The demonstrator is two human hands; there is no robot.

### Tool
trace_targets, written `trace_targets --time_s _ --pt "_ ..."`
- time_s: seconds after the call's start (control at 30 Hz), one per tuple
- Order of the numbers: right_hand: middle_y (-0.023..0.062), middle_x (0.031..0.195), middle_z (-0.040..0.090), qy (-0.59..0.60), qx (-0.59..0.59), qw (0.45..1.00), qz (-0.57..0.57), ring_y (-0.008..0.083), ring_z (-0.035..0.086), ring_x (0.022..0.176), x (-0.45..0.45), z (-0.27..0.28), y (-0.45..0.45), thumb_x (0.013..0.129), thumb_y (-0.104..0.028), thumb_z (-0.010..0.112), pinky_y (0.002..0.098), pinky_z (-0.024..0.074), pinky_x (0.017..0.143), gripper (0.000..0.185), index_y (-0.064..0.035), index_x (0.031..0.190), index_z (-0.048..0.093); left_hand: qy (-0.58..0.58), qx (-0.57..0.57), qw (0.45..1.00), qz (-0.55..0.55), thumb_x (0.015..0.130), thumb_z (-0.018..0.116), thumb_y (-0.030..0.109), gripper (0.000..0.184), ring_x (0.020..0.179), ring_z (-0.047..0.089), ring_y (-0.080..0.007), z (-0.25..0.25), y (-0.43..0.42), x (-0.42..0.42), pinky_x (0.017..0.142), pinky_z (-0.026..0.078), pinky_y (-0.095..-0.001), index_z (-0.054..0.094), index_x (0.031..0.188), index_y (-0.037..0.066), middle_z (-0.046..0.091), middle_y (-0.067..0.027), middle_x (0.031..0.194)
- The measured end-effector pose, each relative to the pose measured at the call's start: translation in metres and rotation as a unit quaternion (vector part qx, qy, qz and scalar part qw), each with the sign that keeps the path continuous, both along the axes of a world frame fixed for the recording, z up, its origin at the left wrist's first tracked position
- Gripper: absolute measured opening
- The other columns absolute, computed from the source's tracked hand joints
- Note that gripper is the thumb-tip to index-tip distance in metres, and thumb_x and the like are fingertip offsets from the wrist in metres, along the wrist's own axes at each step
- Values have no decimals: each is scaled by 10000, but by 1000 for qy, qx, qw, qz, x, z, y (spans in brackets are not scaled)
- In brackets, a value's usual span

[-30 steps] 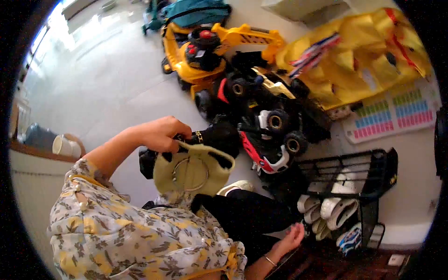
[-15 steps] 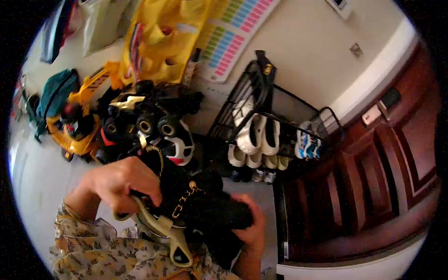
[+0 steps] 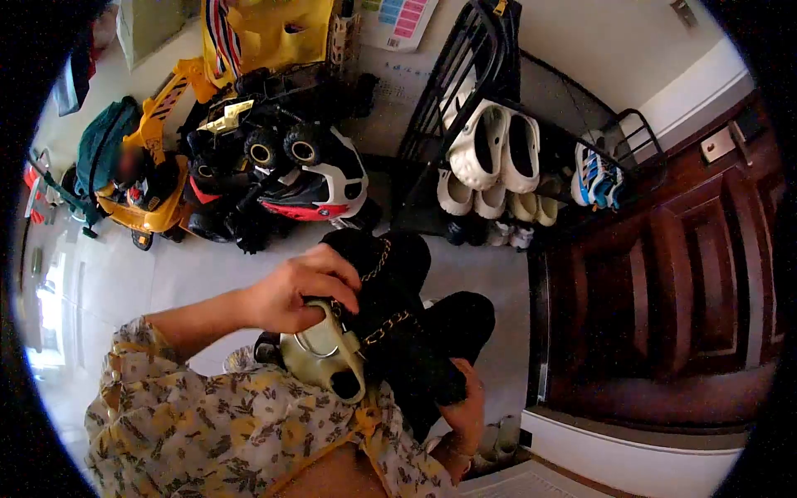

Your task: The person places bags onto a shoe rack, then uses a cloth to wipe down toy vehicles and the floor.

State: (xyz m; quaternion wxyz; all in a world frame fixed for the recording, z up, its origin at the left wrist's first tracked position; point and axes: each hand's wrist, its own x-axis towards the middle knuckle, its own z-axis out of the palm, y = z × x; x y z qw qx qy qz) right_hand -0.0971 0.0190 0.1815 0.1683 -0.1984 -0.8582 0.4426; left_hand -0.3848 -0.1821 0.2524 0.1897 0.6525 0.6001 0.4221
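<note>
A small pale green-cream bag [image 3: 307, 365] with cut-out handles and a metal ring rests against my lap. My left hand [image 3: 305, 290] is closed around the top of one of its handles. A gold chain [image 3: 388, 326] runs from the bag across dark fabric, and another length of chain [image 3: 378, 259] lies higher up. My right hand [image 3: 462, 411] curls around the end of a black, soft-looking piece [image 3: 415, 373]; its kind is unclear and some fingers are hidden. Dark rounded shapes that look like my knees [image 3: 461, 319] are behind.
A black metal rack [image 3: 473, 50] holds white clogs [image 3: 480, 145] and blue-white sneakers [image 3: 594, 178]. Left of it are toy vehicles [image 3: 311, 195] and a yellow toy digger [image 3: 158, 195]. A dark red door [image 3: 664, 299] stands on the right.
The view has tilted down, so the rack and toys sit higher and more floor shows. My left hand has moved rightward and up in view, still on the bag's handle. The right hand is lower.
</note>
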Motion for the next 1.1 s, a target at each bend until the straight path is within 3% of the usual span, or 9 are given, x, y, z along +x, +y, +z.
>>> trace_targets --time_s 0.13,0.2,0.27,0.33,0.4,0.5,0.63,0.9,1.1 --pt "153 1051 632 -113 -19 993 -34 226 629 933 12 -23 7 617 -160 809 330 497 789 492 30 1027 616 9 72 959 274 595 581 -51 647 1167 418 -372 -25 -12 31 991 355 -426 488 1230 26 473 -187 1212" --pt "139 1081 626 -126 -45 989 -69 270 604 980 20 -30 6 562 -254 839 363 478 843 628 -8 1087 596 35 71 955 285 614 608 -47 738 1157 430 -386 -30 -20 30 987 359 -439 375 1313 6 465 -213 1204" --pt "124 1110 620 -139 -68 983 -101 314 579 1027 17 -21 4 507 -348 868 396 458 898 765 -47 1146 576 55 89 951 292 601 640 -33 613 1049 509 -368 -34 -24 29 889 439 -413 501 1196 14 515 -186 1127" --pt "167 1047 620 76 -77 978 -176 250 618 905 17 -5 3 588 -133 810 334 507 780 540 50 1043 582 101 106 958 246 594 648 -29 519 963 543 -348 -36 -32 18 814 465 -398 549 1101 23 543 -165 1050" --pt "184 1080 605 64 18 970 -234 267 604 942 32 -6 6 575 -128 814 355 506 788 574 55 1059 567 146 126 961 196 588 655 -25 426 877 577 -328 -35 -35 12 739 492 -384 597 1007 33 571 -144 973" --pt "182 1197 551 180 -96 910 -361 272 558 1048 57 14 31 651 -192 786 394 485 860 599 50 1140 539 78 143 963 214 592 645 -27 288 719 585 -296 -31 -31 10 609 481 -379 611 865 54 577 -105 802" --pt "163 1172 568 266 -97 858 -428 257 567 1016 60 96 81 682 -205 768 376 482 861 555 46 1130 556 -30 54 972 228 646 622 -38 206 695 589 -319 -33 -27 -4 609 476 -364 602 844 19 586 -134 775" --pt "124 1122 602 348 27 870 -349 228 586 951 -17 298 145 745 -230 733 341 476 863 475 39 1110 590 -139 -29 964 224 680 618 8 152 691 614 -272 -33 1 -13 621 486 -335 623 832 5 602 -150 782" --pt "90 1063 627 410 39 871 -269 198 596 881 -135 361 184 744 -211 742 310 467 844 421 38 1058 614 -140 -34 956 257 698 628 30 123 702 627 -277 -46 -6 -17 634 493 -343 640 819 11 611 -146 801"
